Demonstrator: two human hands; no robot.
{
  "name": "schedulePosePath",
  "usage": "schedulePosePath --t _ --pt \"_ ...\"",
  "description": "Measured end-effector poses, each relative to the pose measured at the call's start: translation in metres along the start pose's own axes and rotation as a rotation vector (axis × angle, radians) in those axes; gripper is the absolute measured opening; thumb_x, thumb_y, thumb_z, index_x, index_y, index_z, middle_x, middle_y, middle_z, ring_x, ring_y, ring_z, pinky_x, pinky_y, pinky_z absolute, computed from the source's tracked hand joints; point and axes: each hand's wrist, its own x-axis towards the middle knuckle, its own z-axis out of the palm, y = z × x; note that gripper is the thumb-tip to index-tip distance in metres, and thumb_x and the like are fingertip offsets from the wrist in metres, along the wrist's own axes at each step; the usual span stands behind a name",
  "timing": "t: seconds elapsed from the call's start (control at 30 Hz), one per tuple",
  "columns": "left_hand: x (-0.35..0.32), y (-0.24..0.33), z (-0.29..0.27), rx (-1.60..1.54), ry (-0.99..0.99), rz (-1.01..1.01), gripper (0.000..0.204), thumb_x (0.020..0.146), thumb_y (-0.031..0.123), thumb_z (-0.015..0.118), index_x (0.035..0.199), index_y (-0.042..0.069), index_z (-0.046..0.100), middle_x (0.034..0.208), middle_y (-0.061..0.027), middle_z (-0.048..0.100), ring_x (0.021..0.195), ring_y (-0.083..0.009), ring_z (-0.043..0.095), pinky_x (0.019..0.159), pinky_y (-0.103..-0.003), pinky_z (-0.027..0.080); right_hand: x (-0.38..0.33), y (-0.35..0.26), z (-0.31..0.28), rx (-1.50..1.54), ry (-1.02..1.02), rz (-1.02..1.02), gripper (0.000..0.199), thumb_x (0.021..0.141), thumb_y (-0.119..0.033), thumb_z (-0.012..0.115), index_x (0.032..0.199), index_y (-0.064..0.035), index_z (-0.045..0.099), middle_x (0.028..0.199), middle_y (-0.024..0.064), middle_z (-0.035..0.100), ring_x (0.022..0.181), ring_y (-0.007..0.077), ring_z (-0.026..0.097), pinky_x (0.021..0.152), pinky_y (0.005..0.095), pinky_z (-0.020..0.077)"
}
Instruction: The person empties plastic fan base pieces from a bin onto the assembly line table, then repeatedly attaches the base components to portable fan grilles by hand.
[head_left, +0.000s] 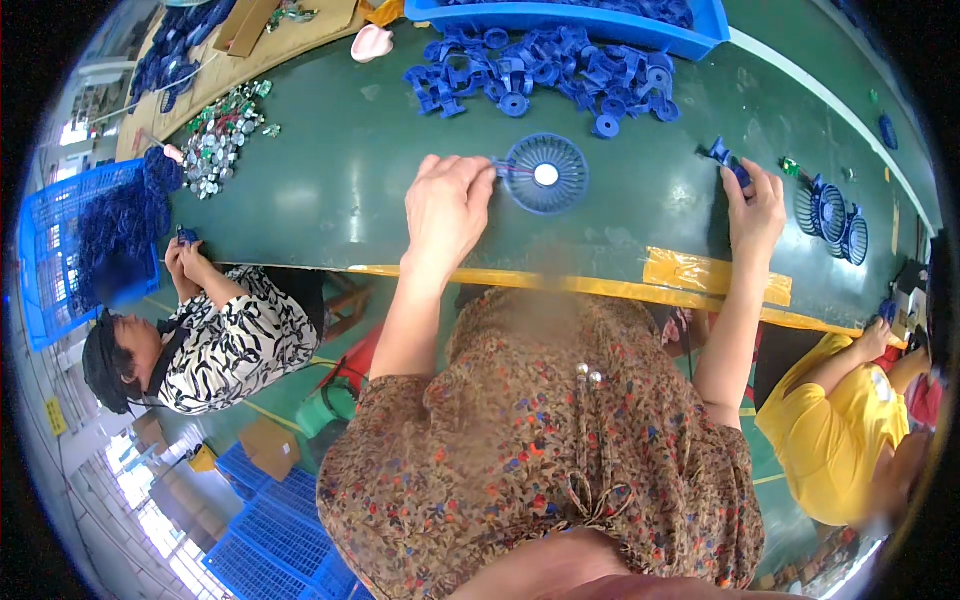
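Observation:
My left hand (pixel 448 205) is closed, pinching the short handle of a round blue fan grille (pixel 562 196). A white disc sits at the centre of the grille, which lies on or just over the green table. Off to the right, my right hand (pixel 756 215) is closed on a small blue plastic bracket (pixel 719 151) with flared ends. My fingertips hide part of it. A small green circuit board (pixel 790 166) lies just right of that hand, and further right are several blue fan grilles (pixel 828 208) grouped together.
Loose blue plastic brackets (pixel 540 70) are heaped in front of a blue bin (pixel 570 36). Small metal and green parts (pixel 222 138) are piled at the left, beside a blue crate (pixel 60 230). Co-workers sit left (pixel 235 340) and right (pixel 835 430). Yellow tape (pixel 700 272) covers the near edge.

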Motion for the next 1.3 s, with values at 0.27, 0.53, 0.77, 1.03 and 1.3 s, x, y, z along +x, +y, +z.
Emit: schedulePosePath --t 0.27,0.53,0.77,1.03,1.3 --pt "-0.007 0.015 0.012 -0.369 -0.182 -0.109 0.012 0.090 0.016 0.071 0.094 0.005 0.075 0.079 -0.0111 0.071 0.076 -0.0293 0.066 0.071 -0.040 0.052 -0.005 -0.053 -0.012 0.044 -0.202 0.010 0.037 0.080 -0.022 0.083 0.110 -0.0051 0.073 0.089 0.0113 0.067 0.067 0.0231 0.064 0.065 0.0367 0.0536" --pt "-0.013 0.017 0.021 -0.451 -0.195 -0.170 0.013 0.092 0.015 0.069 0.099 0.006 0.075 0.077 -0.0130 0.069 0.073 -0.0284 0.067 0.067 -0.038 0.051 -0.046 -0.142 0.014 0.318 -0.332 -0.337 0.030 0.079 -0.016 0.082 0.105 -0.0065 0.071 0.099 0.0089 0.067 0.076 0.0281 0.069 0.065 0.0388 0.0565" --pt "-0.011 0.019 0.021 -0.414 -0.219 -0.169 0.017 0.094 0.019 0.065 0.101 0.007 0.075 0.080 -0.0160 0.070 0.076 -0.0320 0.068 0.070 -0.041 0.052 -0.048 -0.142 0.018 0.168 -0.443 -0.407 0.031 0.077 -0.015 0.081 0.105 -0.0064 0.071 0.098 0.0075 0.063 0.093 0.0291 0.067 0.075 0.0407 0.0561" --pt "-0.006 0.023 0.021 -0.393 -0.304 -0.207 0.027 0.098 0.031 0.061 0.096 0.006 0.072 0.071 -0.0109 0.069 0.074 -0.0324 0.070 0.068 -0.043 0.053 -0.047 -0.152 0.023 -0.013 -0.505 -0.457 0.020 0.078 -0.015 0.076 0.093 -0.0037 0.069 0.094 0.0107 0.058 0.089 0.0287 0.065 0.072 0.0394 0.0570" --pt "-0.005 0.039 0.045 -0.252 -0.133 -0.156 0.042 0.098 0.029 0.063 0.125 -0.002 0.057 0.068 -0.0113 0.067 0.064 -0.0324 0.068 0.062 -0.044 0.050 -0.051 -0.151 0.024 0.059 -0.450 -0.413 0.025 0.080 -0.018 0.077 0.099 -0.0040 0.071 0.095 0.0088 0.060 0.092 0.0269 0.066 0.073 0.0389 0.0569"
